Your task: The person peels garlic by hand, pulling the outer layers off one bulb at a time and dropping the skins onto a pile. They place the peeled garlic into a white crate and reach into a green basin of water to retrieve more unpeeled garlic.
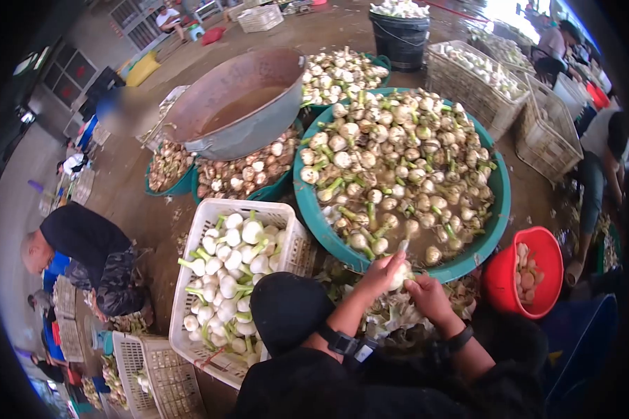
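My left hand (379, 274) is closed around a white garlic bulb (398, 276), low over the near rim of a wide green tub (306, 202). A short, pale, narrow piece sticks up above its fingers; I cannot make out what it is. My right hand (430, 299) has its fingers pinched against the same bulb from the right side. Many dirty garlic bulbs (426, 157) with cut green stems lie in the tub in brown water. To the left, clean white garlic bulbs (227, 286) fill a white plastic crate (182, 314). Loose peeled skins (391, 314) lie beneath my hands.
A red bucket (500, 272) with brownish pieces stands right of the tub. Behind are a large metal basin (248, 136), more garlic tubs, a black bucket (400, 38) and crates (479, 105). A person (91, 255) bends over at left; another person (604, 153) is at right.
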Demonstrator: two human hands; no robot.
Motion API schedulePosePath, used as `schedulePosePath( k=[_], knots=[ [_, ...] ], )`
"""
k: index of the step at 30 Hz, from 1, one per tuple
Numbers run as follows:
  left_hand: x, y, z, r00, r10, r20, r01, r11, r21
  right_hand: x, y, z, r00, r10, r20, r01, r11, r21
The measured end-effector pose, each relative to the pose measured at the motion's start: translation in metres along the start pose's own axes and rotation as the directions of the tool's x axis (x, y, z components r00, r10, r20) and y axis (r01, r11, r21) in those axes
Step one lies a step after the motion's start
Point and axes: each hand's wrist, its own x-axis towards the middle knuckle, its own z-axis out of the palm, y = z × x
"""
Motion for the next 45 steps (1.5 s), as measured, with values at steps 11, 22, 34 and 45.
schedulePosePath(
  k=[11, 22, 34, 45],
  knots=[
    [-0.031, 0.013, 0.014, 0.673, 0.659, 0.335, -0.6, 0.222, 0.769, 0.002, -0.013, -0.019, 0.988, 0.152, 0.015, -0.117, 0.688, 0.716],
    [-0.012, 0.001, -0.035, 0.944, -0.25, -0.217, -0.015, 0.622, -0.783, -0.053, -0.033, -0.064, 0.859, -0.157, -0.487, 0.512, 0.256, 0.82],
    [-0.027, 0.018, 0.014, 0.666, 0.267, -0.697, -0.445, 0.892, -0.083, 0.015, -0.025, 0.006, 0.771, -0.619, -0.151, 0.611, 0.785, -0.099],
    [-0.018, 0.016, -0.003, 0.723, -0.032, -0.69, -0.304, 0.882, -0.36, 0.012, -0.036, 0.024, 0.954, -0.278, -0.108, 0.273, 0.96, -0.063]
  ],
)
